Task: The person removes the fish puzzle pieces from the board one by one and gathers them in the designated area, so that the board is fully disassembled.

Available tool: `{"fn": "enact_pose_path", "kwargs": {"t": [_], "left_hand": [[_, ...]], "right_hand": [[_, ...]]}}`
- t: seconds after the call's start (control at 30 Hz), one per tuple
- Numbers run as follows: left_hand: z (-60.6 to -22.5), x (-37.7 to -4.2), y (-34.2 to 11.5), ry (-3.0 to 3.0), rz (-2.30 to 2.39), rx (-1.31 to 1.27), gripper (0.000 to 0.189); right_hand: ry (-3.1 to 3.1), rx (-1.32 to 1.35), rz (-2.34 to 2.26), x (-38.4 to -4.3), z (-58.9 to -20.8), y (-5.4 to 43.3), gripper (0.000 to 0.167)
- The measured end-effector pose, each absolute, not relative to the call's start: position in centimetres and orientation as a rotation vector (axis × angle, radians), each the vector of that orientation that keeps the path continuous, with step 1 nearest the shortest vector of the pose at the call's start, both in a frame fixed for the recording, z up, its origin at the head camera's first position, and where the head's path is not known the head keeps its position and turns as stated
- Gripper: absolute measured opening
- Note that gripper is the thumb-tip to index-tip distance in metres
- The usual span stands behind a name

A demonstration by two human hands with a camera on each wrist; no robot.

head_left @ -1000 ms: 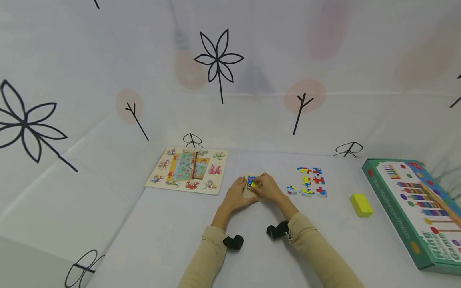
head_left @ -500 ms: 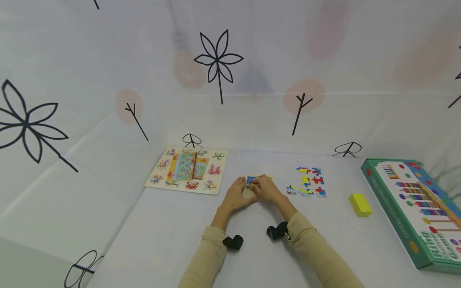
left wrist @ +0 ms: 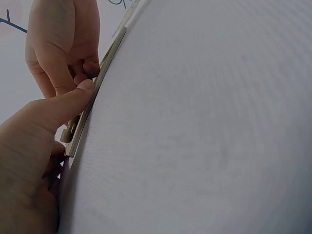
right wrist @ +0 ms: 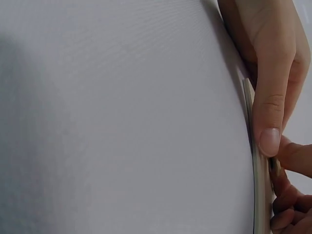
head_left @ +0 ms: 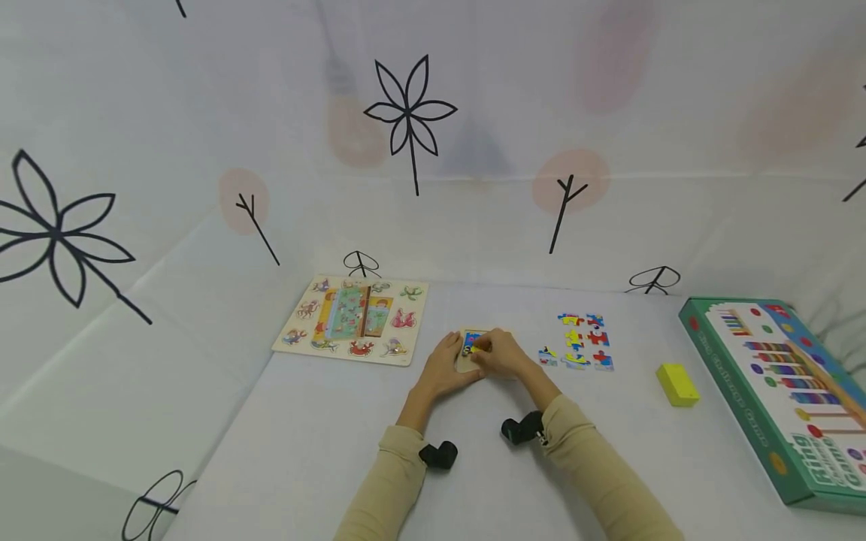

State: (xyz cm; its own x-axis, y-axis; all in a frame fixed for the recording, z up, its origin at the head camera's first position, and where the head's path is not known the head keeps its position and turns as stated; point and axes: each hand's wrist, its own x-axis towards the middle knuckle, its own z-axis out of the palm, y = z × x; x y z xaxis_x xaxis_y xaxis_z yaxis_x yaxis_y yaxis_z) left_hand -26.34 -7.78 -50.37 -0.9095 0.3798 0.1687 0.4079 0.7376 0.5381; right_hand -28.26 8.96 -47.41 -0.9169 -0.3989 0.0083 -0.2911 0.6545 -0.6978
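Note:
A small wooden jigsaw board (head_left: 464, 365) with a blue picture area lies on the white table between both hands. My left hand (head_left: 443, 370) grips its near left corner, thumb on top and fingers along the left side. In the left wrist view the board's edge (left wrist: 109, 56) runs right under that thumb (left wrist: 78, 100). My right hand (head_left: 502, 355) pinches a small jigsaw piece (head_left: 476, 348) over the picture area, mostly hidden by the fingers. Its curled fingers (right wrist: 287, 200) show beside the board in the right wrist view. Several loose jigsaw pieces (head_left: 575, 340) lie to the right.
A larger wooden picture board (head_left: 341, 358) with sea creatures lies at the back left. On the right sit a yellow block (head_left: 678, 385) and a big green-edged game box (head_left: 744, 413). A patterned white cloth (head_left: 473, 225) rises behind the table.
My right hand has lowered slightly over the small board, its fingers shifting about the piece. The left hand and the loose pieces stay where they were.

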Motion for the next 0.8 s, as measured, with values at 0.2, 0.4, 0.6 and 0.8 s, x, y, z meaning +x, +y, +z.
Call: {"fn": "enact_pose_path", "kwargs": {"t": [0.2,0.4,0.6,0.8], "left_hand": [[-50.3,-26.3,-7.8,-2.889,-0.915,-0.643,0.082],[-50.3,-26.3,-7.8,-2.897,-0.920,-0.639,0.082],[-50.4,-26.4,-7.8,-2.900,-0.899,-0.636,0.082],[-50.5,-26.5,-7.8,-2.892,-0.908,-0.634,0.082]], "right_hand": [[2.655,-0.615,-1.098,-28.5,-47.0,9.1,0.034],[2.665,-0.668,-1.068,-28.4,-47.0,9.1,0.033],[2.769,-0.707,-1.041,-28.2,-47.7,8.8,0.030],[2.814,-0.651,-1.043,-28.0,-48.2,8.9,0.032]]}}
